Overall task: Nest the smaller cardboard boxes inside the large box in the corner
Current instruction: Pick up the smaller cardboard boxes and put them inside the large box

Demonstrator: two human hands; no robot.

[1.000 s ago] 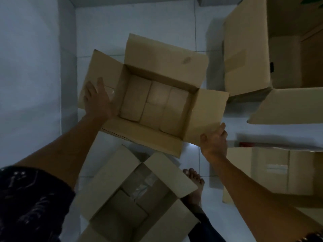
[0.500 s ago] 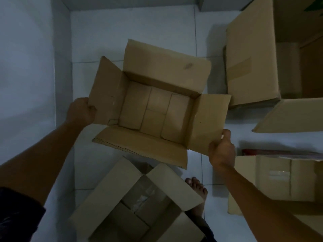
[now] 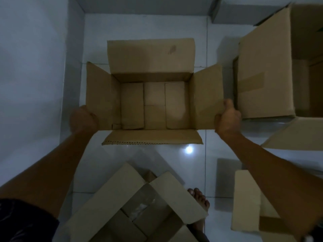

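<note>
An open brown cardboard box (image 3: 152, 55) hangs squarely in front of me above the white tiled floor, all its flaps spread out. My left hand (image 3: 83, 119) grips the lower edge of its left flap. My right hand (image 3: 227, 117) grips the lower corner of its right flap. The inside of the box is bare; only its folded bottom flaps show. A second open cardboard box (image 3: 132, 203) sits on the floor below it, near my bare foot (image 3: 199, 198). A large open box (image 3: 265, 70) stands at the right.
White walls meet in a corner at the upper left (image 3: 82, 13). Another cardboard box (image 3: 244, 199) lies at the lower right, partly hidden by my right forearm. A flap of the large box (image 3: 297, 133) juts out at the right.
The held box has turned from a slanted pose to square with my view. Both hands shifted their grip to the lower ends of the side flaps.
</note>
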